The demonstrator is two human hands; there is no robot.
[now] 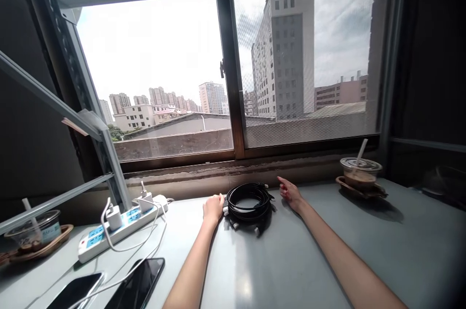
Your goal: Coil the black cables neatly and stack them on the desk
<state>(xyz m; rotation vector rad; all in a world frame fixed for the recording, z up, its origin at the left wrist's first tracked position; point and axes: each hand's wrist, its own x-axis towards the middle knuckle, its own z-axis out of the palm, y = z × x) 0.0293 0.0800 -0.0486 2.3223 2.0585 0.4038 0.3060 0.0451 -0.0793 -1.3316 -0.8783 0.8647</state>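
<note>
A coil of black cable (249, 202) with pale plugs at several ends lies on the grey tabletop (284, 270). My left hand (213, 209) rests at the coil's left edge, close against it. Its fingers are curled and the thumb points up; whether a part of the cable is in them is hidden. To the right of the coil and apart from it is my right hand (290, 193). Its index finger stretches out towards the window, the other fingers are loosely bent, and nothing shows in it.
A white power strip (124, 227) with plugged-in chargers stands at left, its white cords trailing past two dark phones (136, 283). Lidded drink cups with straws sit in brown holders, one cup (361, 173) at right, another cup (34, 231) at far left. Metal frame bars surround the window.
</note>
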